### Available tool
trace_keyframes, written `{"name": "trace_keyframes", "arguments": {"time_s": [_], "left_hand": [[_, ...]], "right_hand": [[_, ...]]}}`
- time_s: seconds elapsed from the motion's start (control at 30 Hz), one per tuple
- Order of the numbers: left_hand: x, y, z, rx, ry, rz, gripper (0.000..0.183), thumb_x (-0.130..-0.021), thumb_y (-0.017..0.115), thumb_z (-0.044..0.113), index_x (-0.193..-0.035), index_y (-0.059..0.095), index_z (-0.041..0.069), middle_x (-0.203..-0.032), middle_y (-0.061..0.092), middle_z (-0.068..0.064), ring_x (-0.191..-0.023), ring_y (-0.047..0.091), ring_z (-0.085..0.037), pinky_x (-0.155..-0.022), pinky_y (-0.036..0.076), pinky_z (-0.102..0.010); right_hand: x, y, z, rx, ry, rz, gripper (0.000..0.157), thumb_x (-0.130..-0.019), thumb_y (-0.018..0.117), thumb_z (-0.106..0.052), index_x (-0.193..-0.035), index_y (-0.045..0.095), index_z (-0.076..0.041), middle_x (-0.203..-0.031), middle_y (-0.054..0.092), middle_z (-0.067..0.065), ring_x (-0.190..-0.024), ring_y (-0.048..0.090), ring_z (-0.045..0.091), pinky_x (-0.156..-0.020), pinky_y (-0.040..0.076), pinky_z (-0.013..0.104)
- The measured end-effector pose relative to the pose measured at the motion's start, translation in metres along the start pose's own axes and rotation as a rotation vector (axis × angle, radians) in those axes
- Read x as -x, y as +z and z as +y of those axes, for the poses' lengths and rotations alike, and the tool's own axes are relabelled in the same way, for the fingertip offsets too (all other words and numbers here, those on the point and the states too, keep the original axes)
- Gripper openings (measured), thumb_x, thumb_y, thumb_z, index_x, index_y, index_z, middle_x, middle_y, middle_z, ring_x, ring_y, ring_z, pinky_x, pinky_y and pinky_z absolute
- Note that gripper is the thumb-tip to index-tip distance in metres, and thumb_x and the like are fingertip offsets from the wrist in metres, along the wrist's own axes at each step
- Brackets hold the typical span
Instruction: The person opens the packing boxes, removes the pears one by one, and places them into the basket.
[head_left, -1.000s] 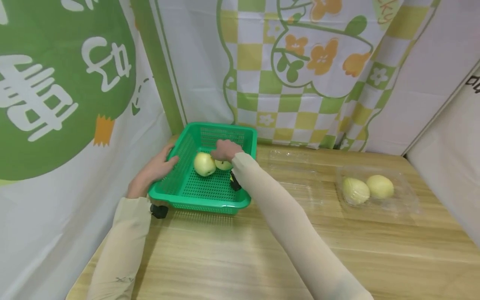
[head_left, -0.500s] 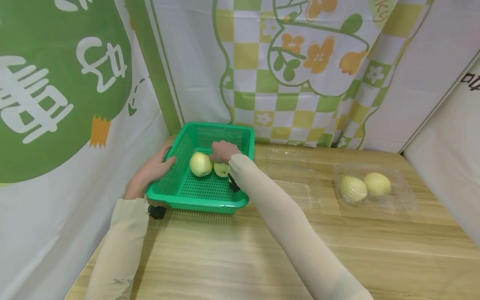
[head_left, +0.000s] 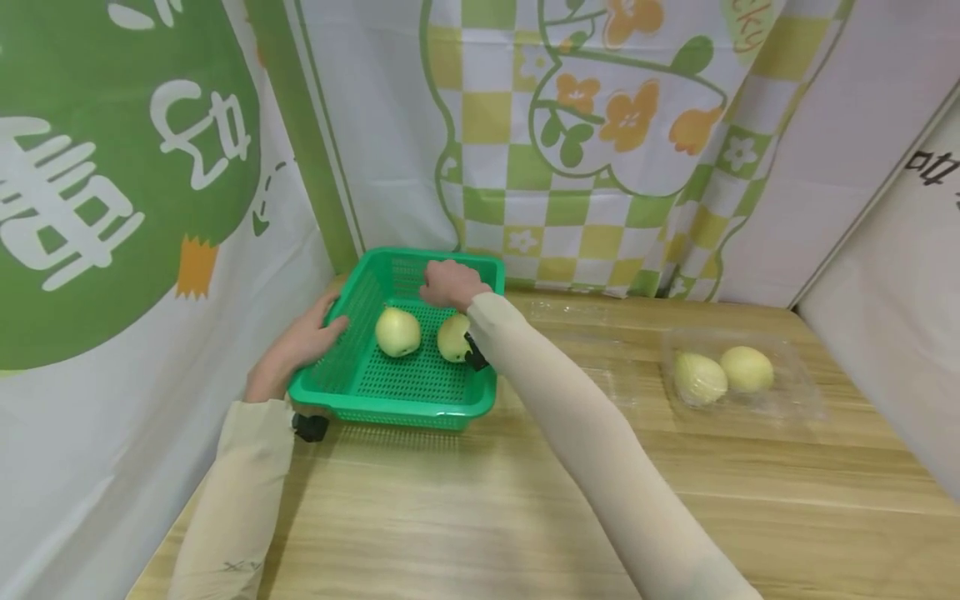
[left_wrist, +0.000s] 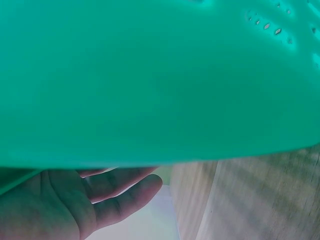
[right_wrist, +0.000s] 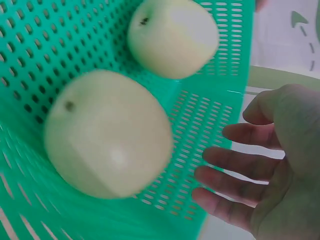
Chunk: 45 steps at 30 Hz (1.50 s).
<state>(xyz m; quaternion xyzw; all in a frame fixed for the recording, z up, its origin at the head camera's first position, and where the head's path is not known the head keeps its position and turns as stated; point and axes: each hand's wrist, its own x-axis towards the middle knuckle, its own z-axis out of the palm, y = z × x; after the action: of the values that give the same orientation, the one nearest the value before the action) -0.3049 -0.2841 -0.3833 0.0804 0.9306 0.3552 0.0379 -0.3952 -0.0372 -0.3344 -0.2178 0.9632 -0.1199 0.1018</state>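
Note:
In the head view, a green plastic basket (head_left: 420,408) stands on the table with two pale yellow pears inside: a left pear (head_left: 398,332) and a right pear (head_left: 453,338) partly behind the sleeve. My left hand (head_left: 303,337) grips the basket's left rim, thumb over it and fingers outside; the left wrist view shows the left hand's fingers (left_wrist: 122,197) below the rim. My right hand (head_left: 452,284) is above the far part of the basket. With fingers spread and slightly bent, the right hand (right_wrist: 295,165) holds nothing and is apart from both pears in its wrist view.
At the right of the wooden table (head_left: 525,500), a clear plastic clamshell box (head_left: 795,392) holds a near pear (head_left: 701,379) and a far pear (head_left: 747,369). Another clear plastic tray (head_left: 577,313) lies right of the basket. Printed curtains (head_left: 555,208) hang behind and beside the table.
My right hand has let go of the right pear and drawn up and away from it. That pear rests on the basket floor. The left hand stays on the rim.

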Motion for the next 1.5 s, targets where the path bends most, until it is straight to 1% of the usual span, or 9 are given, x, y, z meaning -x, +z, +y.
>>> {"name": "trace_keyframes", "arguments": {"time_s": [0.27, 0.47, 0.67, 0.83, 1.0, 1.2, 1.3, 1.4, 1.5], "left_hand": [[-0.001, -0.001, -0.004, -0.007, -0.001, 0.000, 0.066, -0.105, 0.034, 0.036, -0.159, 0.004, 0.010, -0.158, 0.022, -0.030, -0.137, 0.033, -0.052, -0.108, 0.034, -0.064], [0.002, -0.005, -0.005, -0.021, 0.011, -0.005, 0.067, -0.106, 0.033, 0.036, -0.158, 0.003, 0.007, -0.158, 0.020, -0.032, -0.140, 0.028, -0.053, -0.110, 0.030, -0.065], [0.003, -0.007, -0.005, -0.029, 0.006, -0.023, 0.068, -0.106, 0.031, 0.040, -0.159, 0.002, 0.008, -0.157, 0.021, -0.032, -0.136, 0.034, -0.054, -0.104, 0.036, -0.065], [0.004, -0.009, -0.002, -0.037, 0.026, -0.034, 0.068, -0.106, 0.032, 0.038, -0.158, 0.003, 0.005, -0.156, 0.023, -0.034, -0.135, 0.034, -0.055, -0.104, 0.036, -0.065], [0.007, -0.014, 0.003, -0.035, 0.053, -0.057, 0.067, -0.107, 0.033, 0.036, -0.157, 0.004, 0.003, -0.154, 0.025, -0.036, -0.134, 0.035, -0.055, -0.103, 0.037, -0.066], [0.014, -0.015, 0.008, -0.111, 0.047, -0.097, 0.070, -0.107, 0.034, 0.037, -0.156, 0.006, -0.003, -0.155, 0.020, -0.038, -0.138, 0.026, -0.056, -0.108, 0.030, -0.067], [0.017, -0.015, 0.013, -0.140, 0.040, -0.124, 0.072, -0.107, 0.033, 0.039, -0.155, 0.004, -0.006, -0.154, 0.017, -0.039, -0.139, 0.023, -0.058, -0.109, 0.028, -0.067], [0.018, -0.015, 0.020, -0.146, 0.053, -0.125, 0.071, -0.107, 0.034, 0.037, -0.154, 0.005, -0.008, -0.154, 0.018, -0.040, -0.139, 0.023, -0.058, -0.110, 0.027, -0.067], [0.019, -0.014, 0.025, -0.172, 0.062, -0.123, 0.070, -0.107, 0.035, 0.034, -0.153, 0.008, -0.010, -0.153, 0.020, -0.040, -0.139, 0.024, -0.057, -0.111, 0.027, -0.066]], "right_hand": [[0.015, -0.024, 0.004, -0.027, -0.126, 0.143, 0.039, -0.094, 0.043, -0.017, -0.058, 0.030, -0.017, -0.056, 0.021, -0.004, -0.052, 0.013, 0.011, -0.048, 0.017, 0.024], [0.022, -0.035, 0.007, -0.033, -0.207, 0.220, 0.037, -0.095, 0.044, -0.018, -0.061, 0.032, -0.017, -0.056, 0.023, -0.005, -0.052, 0.015, 0.010, -0.049, 0.019, 0.023], [0.035, -0.043, 0.007, -0.050, -0.250, 0.245, 0.034, -0.097, 0.043, -0.019, -0.064, 0.034, -0.016, -0.057, 0.028, -0.004, -0.051, 0.020, 0.009, -0.049, 0.022, 0.022], [0.050, -0.049, 0.008, -0.063, -0.306, 0.268, 0.032, -0.096, 0.045, -0.016, -0.064, 0.037, -0.016, -0.058, 0.033, -0.003, -0.051, 0.025, 0.009, -0.050, 0.025, 0.022], [0.063, -0.048, 0.014, -0.029, -0.361, 0.283, 0.030, -0.097, 0.046, -0.015, -0.067, 0.042, -0.016, -0.059, 0.038, -0.003, -0.053, 0.030, 0.010, -0.053, 0.028, 0.022], [0.081, -0.041, 0.033, -0.031, -0.368, 0.279, 0.030, -0.097, 0.045, -0.017, -0.068, 0.045, -0.015, -0.059, 0.041, -0.003, -0.052, 0.033, 0.010, -0.054, 0.031, 0.023], [0.094, -0.041, 0.044, -0.042, -0.355, 0.286, 0.026, -0.098, 0.045, -0.018, -0.072, 0.051, -0.015, -0.063, 0.047, -0.002, -0.054, 0.038, 0.011, -0.055, 0.034, 0.024], [0.108, -0.043, 0.056, -0.053, -0.349, 0.301, 0.022, -0.098, 0.045, -0.018, -0.079, 0.056, -0.015, -0.070, 0.054, -0.002, -0.058, 0.043, 0.012, -0.058, 0.038, 0.026], [0.119, -0.045, 0.067, -0.078, -0.354, 0.307, 0.022, -0.099, 0.045, -0.018, -0.081, 0.057, -0.015, -0.072, 0.054, -0.001, -0.060, 0.043, 0.013, -0.059, 0.038, 0.027]]}}
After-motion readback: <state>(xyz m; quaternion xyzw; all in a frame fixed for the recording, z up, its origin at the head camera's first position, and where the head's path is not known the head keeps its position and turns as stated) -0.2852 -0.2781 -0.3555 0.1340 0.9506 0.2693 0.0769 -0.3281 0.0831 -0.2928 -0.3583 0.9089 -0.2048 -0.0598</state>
